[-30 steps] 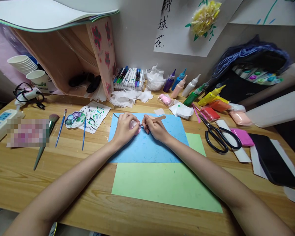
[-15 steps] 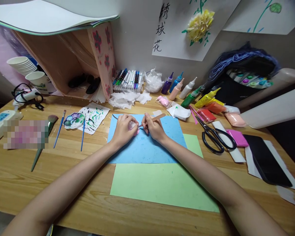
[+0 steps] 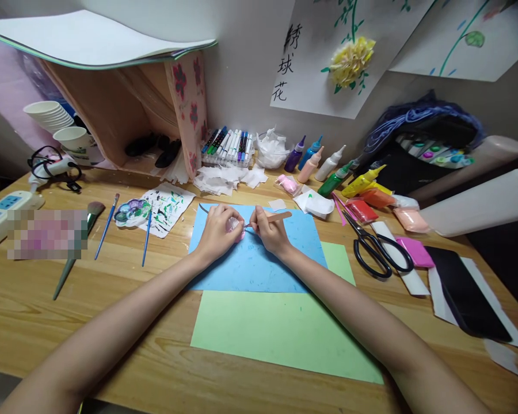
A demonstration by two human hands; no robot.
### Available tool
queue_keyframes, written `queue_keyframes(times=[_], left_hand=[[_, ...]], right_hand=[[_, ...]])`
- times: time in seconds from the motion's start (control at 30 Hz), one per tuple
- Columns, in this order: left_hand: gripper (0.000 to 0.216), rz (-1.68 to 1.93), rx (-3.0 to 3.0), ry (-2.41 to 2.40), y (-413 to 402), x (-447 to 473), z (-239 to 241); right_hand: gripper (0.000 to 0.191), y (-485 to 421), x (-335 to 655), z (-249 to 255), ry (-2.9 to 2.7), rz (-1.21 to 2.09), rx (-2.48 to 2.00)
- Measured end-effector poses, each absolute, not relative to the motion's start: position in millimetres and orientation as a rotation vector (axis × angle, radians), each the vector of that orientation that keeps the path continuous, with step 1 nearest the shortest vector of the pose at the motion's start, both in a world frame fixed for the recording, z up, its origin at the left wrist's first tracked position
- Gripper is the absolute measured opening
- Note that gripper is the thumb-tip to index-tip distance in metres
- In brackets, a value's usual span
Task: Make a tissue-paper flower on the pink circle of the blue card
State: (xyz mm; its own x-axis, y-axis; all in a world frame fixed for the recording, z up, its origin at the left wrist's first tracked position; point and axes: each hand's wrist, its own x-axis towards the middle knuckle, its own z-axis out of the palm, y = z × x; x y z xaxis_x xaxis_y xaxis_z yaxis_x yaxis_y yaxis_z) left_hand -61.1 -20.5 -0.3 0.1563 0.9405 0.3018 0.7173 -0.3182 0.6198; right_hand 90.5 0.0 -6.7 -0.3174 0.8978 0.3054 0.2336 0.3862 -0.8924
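Over a blue sheet [image 3: 259, 270], my left hand [image 3: 216, 233] is closed around a small pinkish, partly see-through piece [image 3: 233, 225]. Its exact kind is hard to make out. My right hand [image 3: 269, 233] grips a slim tool with a flat brown handle [image 3: 280, 217], held like a pen. The tool's thin tip points left at the pinkish piece; I cannot tell whether they touch. Both hands are close together, fingers nearly meeting. Below the blue sheet lies a larger green sheet [image 3: 276, 336]. A thin dark strip [image 3: 204, 208] shows at the blue sheet's upper left corner.
To the right are black-handled scissors [image 3: 377, 247], a pink packet [image 3: 415, 252] and a black phone [image 3: 468, 290]. Paint bottles [image 3: 328, 167], torn white paper [image 3: 218, 179] and markers [image 3: 228, 144] line the back. Brushes [image 3: 106, 226] and a paint-stained sheet [image 3: 168, 210] lie left.
The camera view has shifted slightly, so the background sits lower. My right hand has tilted the brown handle a little flatter. My left hand keeps its hold on the pinkish piece.
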Motion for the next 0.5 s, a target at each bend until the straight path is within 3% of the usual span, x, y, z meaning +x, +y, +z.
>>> queue_keyframes(times=[0.27,0.5], left_hand=[[0.006,0.959,2.103,1.565,-20.8,-62.0,-1.6],[0.032,1.072,1.99,1.689,-22.1,-64.7,-0.1]], right_hand=[[0.051,2.4,87.2,-9.6,-1.888,0.931,-0.972],[0.055,2.2,92.6,-4.0,-1.501,0.958,-0.997]])
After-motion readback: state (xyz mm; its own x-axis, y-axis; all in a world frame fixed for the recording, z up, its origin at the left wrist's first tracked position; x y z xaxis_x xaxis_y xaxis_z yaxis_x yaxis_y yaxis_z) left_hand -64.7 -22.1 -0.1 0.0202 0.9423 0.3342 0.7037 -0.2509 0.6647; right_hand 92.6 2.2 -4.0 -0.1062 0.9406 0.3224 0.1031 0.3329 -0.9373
